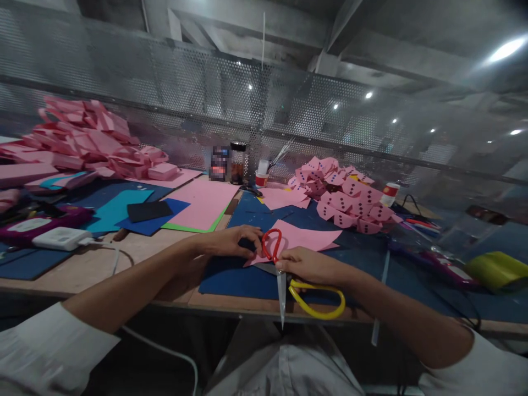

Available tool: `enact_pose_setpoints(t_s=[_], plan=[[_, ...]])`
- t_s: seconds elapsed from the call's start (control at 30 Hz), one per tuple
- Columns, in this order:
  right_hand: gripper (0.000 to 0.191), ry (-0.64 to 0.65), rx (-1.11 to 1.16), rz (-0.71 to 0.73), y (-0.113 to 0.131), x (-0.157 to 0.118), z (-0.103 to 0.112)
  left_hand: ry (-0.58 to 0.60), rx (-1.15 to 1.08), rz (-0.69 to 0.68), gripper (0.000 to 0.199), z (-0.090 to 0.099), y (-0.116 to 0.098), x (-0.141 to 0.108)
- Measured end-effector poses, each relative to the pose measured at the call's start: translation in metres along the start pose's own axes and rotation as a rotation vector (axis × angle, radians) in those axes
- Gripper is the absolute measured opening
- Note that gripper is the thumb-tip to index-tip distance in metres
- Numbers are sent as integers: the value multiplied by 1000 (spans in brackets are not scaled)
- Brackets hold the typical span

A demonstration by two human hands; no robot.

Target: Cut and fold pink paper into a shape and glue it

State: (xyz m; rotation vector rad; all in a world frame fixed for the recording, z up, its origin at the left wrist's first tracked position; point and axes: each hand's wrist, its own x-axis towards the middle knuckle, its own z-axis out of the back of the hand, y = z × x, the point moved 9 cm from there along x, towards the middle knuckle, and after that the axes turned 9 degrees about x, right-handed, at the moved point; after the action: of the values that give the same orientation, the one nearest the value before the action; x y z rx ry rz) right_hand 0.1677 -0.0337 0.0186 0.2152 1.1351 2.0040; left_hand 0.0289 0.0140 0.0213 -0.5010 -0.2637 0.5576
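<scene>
My right hand (pixel 307 265) is closed around a pair of scissors with one red and one yellow handle loop. The scissors (pixel 281 294) are spread wide, a blade pointing down past the table's front edge. Under them lies a sheet of pink paper (pixel 307 237) on a dark blue mat (pixel 231 280). At the paper's left edge, my left hand (pixel 237 241) has its thumb and fingers brought together in a pinch on the sheet, close to the red loop. The exact contact of its fingertips is partly hidden.
Folded pink paper pieces (pixel 91 140) are heaped at the left; dotted pink pieces (pixel 350 201) are piled at the right. Pink sheets (pixel 202 201) lie behind my left arm. A white adapter (pixel 61 238) with a cable sits left. A red-and-white cup (pixel 261 179) stands behind.
</scene>
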Motion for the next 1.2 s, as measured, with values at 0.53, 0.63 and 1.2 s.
enact_pose_setpoints(t_s=[0.53,0.63,1.2], plan=[[34,11,84,-40,8,-4,-4,-54,68,138,33,7,-2,-4],[34,11,95,-53,10,-4,-5,-51,81,144,37,6,1,-5],[35,31,80,-13,17,-2,-8,-66,-13,175,49,6,7,-5]])
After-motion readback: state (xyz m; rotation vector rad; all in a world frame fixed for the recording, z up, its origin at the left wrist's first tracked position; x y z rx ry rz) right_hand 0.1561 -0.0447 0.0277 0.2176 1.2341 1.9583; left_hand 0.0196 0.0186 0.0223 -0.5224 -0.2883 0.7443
